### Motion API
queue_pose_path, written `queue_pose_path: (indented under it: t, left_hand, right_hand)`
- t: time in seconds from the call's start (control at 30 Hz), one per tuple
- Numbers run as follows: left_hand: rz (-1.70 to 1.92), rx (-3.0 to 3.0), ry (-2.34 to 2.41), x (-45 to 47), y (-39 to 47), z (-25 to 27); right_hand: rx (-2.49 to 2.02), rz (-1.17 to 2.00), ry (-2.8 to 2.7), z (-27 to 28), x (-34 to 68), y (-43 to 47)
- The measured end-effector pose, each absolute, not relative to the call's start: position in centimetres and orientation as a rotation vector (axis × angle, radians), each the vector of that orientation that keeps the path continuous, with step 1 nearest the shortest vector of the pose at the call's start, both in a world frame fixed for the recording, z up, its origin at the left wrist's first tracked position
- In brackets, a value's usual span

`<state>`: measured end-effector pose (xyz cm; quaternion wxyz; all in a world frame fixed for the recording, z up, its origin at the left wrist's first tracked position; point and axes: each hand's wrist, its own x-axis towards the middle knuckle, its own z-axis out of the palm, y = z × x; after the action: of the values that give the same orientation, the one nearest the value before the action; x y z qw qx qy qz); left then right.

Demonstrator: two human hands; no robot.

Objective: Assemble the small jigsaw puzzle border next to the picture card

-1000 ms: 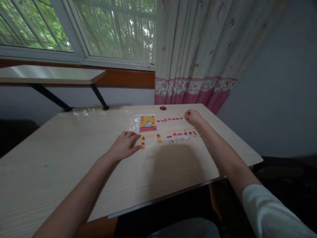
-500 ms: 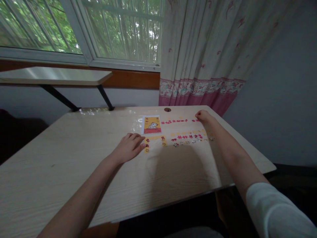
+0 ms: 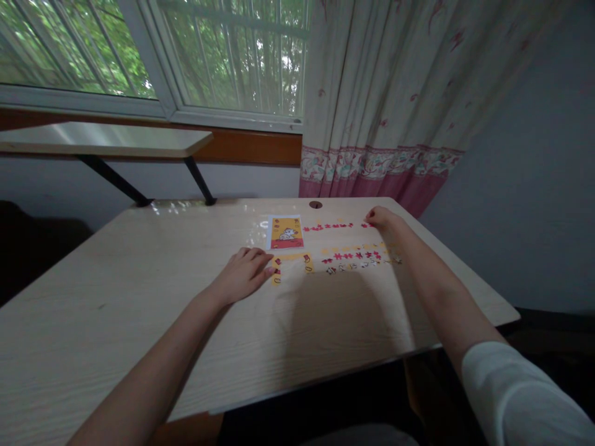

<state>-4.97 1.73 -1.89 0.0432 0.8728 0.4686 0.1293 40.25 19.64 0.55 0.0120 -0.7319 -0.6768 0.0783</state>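
Note:
My left hand (image 3: 245,274) rests on the table with its fingers stretched out, the tips touching the left edge of a partly joined puzzle border (image 3: 292,256). That border is yellow with small red and dark drawings and is open at the bottom. Just behind it lies a reference picture (image 3: 285,233) of a white animal on yellow and red. My right hand (image 3: 379,217) is pinched at the right end of the far row of red puzzle pieces (image 3: 330,226); whatever is between the fingertips is too small to make out. Nearer rows of loose yellow, red and white puzzle pieces (image 3: 357,256) lie right of the border.
The pale wooden table (image 3: 116,310) has a round cable hole (image 3: 315,205) at the back. A raised shelf (image 3: 106,141) on black legs stands at the back left. A patterned curtain (image 3: 372,124) hangs behind, beside a barred window (image 3: 237,56).
The right hand has shifted very slightly left at the end of the far row. The left hand stays by the border. The camera view has tilted a little.

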Motion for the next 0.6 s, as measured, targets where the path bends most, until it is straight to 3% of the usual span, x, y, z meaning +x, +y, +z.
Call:
queue_pose_path:
  t: [0.6]
  left_hand:
    - [0.433,2.648,1.426,-4.8,1.6,-1.7]
  right_hand:
    - [-2.061,0.165,-2.004,0.9,38.1,17.3]
